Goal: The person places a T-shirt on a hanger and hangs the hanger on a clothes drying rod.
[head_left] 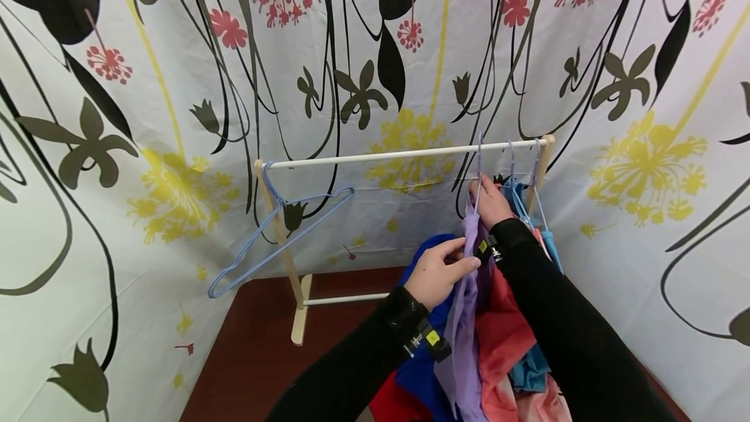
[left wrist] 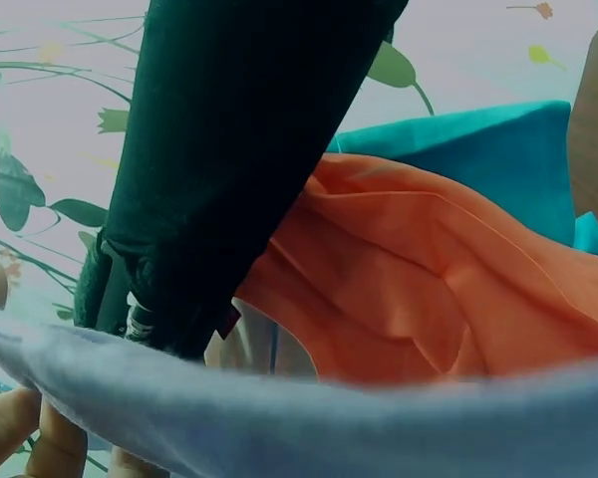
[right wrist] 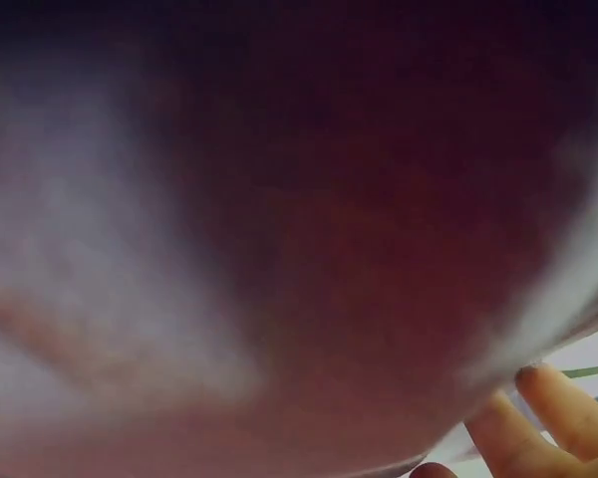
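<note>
A lavender garment (head_left: 465, 331) hangs on a blue wire hanger (head_left: 480, 152), whose hook is over the white rail (head_left: 375, 157). Just below that hook, my right hand (head_left: 492, 204) grips the hanger at the garment's top. My left hand (head_left: 436, 273) pinches the garment's near edge between thumb and fingers, lower down. In the left wrist view the cloth (left wrist: 279, 418) crosses the bottom, with left fingers (left wrist: 55, 438) partly behind it. Blurred cloth (right wrist: 359, 249) fills most of the right wrist view; right fingertips (right wrist: 548, 418) show at its lower right.
An unused blue hanger (head_left: 281, 239) hangs at the rail's left end. More hangers (head_left: 512, 168) with teal and coral clothes hang at the right. Blue (head_left: 418, 370), red (head_left: 398, 402) and coral (head_left: 504, 344) clothes bunch below. The rack stands on a dark red table (head_left: 252, 344) before patterned curtains.
</note>
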Tool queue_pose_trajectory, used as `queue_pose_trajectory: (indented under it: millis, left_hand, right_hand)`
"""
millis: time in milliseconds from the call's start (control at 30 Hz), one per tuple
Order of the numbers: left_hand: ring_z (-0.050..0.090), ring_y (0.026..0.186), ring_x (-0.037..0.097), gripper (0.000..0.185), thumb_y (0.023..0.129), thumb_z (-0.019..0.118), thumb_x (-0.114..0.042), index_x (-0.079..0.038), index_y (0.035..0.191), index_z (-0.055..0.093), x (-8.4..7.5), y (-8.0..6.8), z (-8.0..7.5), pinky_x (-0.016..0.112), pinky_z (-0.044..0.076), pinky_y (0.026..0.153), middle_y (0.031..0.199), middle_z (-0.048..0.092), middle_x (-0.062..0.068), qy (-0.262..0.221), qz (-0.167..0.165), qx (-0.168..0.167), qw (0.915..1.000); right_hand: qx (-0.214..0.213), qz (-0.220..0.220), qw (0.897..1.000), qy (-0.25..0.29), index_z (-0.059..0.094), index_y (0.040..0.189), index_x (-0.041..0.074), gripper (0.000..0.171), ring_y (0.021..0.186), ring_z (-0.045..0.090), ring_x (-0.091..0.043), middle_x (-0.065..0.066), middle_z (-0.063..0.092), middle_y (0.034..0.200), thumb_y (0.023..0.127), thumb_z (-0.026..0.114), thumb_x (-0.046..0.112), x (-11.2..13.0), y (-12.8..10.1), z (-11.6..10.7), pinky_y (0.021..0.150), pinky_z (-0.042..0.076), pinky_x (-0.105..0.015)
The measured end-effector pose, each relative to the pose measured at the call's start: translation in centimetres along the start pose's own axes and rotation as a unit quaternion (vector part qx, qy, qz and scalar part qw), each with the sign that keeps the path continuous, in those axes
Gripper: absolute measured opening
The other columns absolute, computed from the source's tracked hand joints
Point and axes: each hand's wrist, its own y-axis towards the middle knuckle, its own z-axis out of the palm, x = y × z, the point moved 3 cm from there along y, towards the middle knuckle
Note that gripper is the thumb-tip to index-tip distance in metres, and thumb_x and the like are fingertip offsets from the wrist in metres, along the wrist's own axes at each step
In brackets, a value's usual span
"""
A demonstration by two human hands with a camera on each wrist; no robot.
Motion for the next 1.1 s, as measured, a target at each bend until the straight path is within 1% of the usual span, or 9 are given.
queue_pose_trajectory:
  millis: [67,133,200,367,567,700,833,967,1100]
  left_hand:
    - [0.055,0.088,0.003,0.055,0.100,0.066,-0.032,-0.009,0.148,0.052,0.2,0.2,0.2,0.022,0.044,0.077,0.102,0.059,-0.008,-0.001,-0.003,0.001,1.0000]
    - [0.054,0.087,0.003,0.055,0.100,0.066,-0.031,-0.008,0.148,0.051,0.5,0.5,0.5,0.022,0.044,0.076,0.102,0.059,-0.008,-0.002,-0.004,0.001,1.0000]
    - [0.054,0.087,0.003,0.055,0.101,0.065,-0.031,-0.007,0.148,0.051,0.7,0.6,0.8,0.021,0.044,0.077,0.103,0.060,-0.007,-0.001,0.000,0.002,1.0000]
    - [0.055,0.089,0.002,0.055,0.101,0.065,-0.030,-0.004,0.148,0.050,1.1,1.1,1.6,0.020,0.046,0.078,0.106,0.062,-0.004,0.002,0.007,0.006,1.0000]
    - [0.056,0.088,0.001,0.056,0.100,0.066,-0.032,-0.006,0.148,0.051,1.9,1.6,2.4,0.019,0.047,0.077,0.104,0.062,-0.008,0.014,-0.006,0.007,0.9999]
    - [0.056,0.086,0.002,0.057,0.100,0.066,-0.033,-0.007,0.148,0.051,2.3,1.7,2.6,0.020,0.047,0.077,0.100,0.061,-0.008,0.037,-0.007,0.005,0.9993]
    - [0.058,0.085,0.003,0.056,0.101,0.064,-0.036,-0.010,0.148,0.050,2.5,1.2,2.2,0.023,0.048,0.078,0.099,0.062,-0.008,0.050,-0.018,0.004,0.9986]
    - [0.060,0.086,0.004,0.053,0.102,0.061,-0.042,-0.015,0.146,0.051,2.7,0.4,1.4,0.026,0.049,0.077,0.100,0.063,-0.011,0.067,-0.021,0.007,0.9975]
    - [0.059,0.089,0.004,0.047,0.104,0.057,-0.042,-0.014,0.142,0.054,2.7,-0.5,0.6,0.026,0.049,0.079,0.102,0.061,-0.011,0.094,-0.002,0.013,0.9955]
  right_hand:
    - [0.004,0.001,1.000,-0.024,0.031,0.154,-0.002,0.058,0.138,0.037,-0.045,-0.030,0.039,0.151,0.109,0.030,0.034,-0.5,0.0,0.0,0.115,0.025,-0.050]
    - [0.010,0.002,0.999,-0.038,0.021,0.159,-0.001,0.061,0.146,0.026,-0.043,-0.027,0.028,0.159,0.109,0.030,0.035,-1.0,0.0,0.1,0.119,0.018,-0.049]
    - [0.015,0.005,0.999,-0.045,0.016,0.160,0.000,0.063,0.148,0.021,-0.042,-0.026,0.022,0.161,0.110,0.028,0.037,-1.5,0.0,0.1,0.120,0.015,-0.048]
    - [0.016,0.009,0.999,-0.043,0.012,0.161,0.003,0.066,0.149,0.019,-0.042,-0.025,0.018,0.163,0.110,0.027,0.042,-2.7,-0.4,0.1,0.120,0.014,-0.048]
    - [0.005,0.000,0.999,-0.036,0.013,0.160,0.002,0.065,0.151,0.000,-0.040,-0.026,0.009,0.164,0.110,0.032,0.038,-3.8,-0.9,-0.2,0.121,0.009,-0.049]
    - [0.002,0.007,0.999,-0.035,0.011,0.161,0.004,0.063,0.151,0.003,-0.039,-0.024,0.006,0.164,0.110,0.034,0.033,-3.9,-1.4,-0.4,0.121,0.010,-0.049]
    - [-0.015,0.005,1.000,-0.026,0.017,0.161,0.006,0.059,0.152,0.007,-0.036,-0.021,0.011,0.165,0.110,0.033,0.031,-3.7,-2.0,-0.5,0.121,0.010,-0.048]
    - [-0.026,-0.002,1.000,0.016,0.020,0.161,0.006,0.056,0.151,0.017,-0.034,-0.019,0.020,0.164,0.111,0.033,0.028,-3.0,-2.9,-0.6,0.120,0.016,-0.048]
    - [-0.035,-0.011,0.997,0.060,0.021,0.160,0.003,0.056,0.146,0.030,-0.037,-0.021,0.028,0.161,0.111,0.034,0.026,-2.0,-3.9,-0.8,0.117,0.023,-0.050]
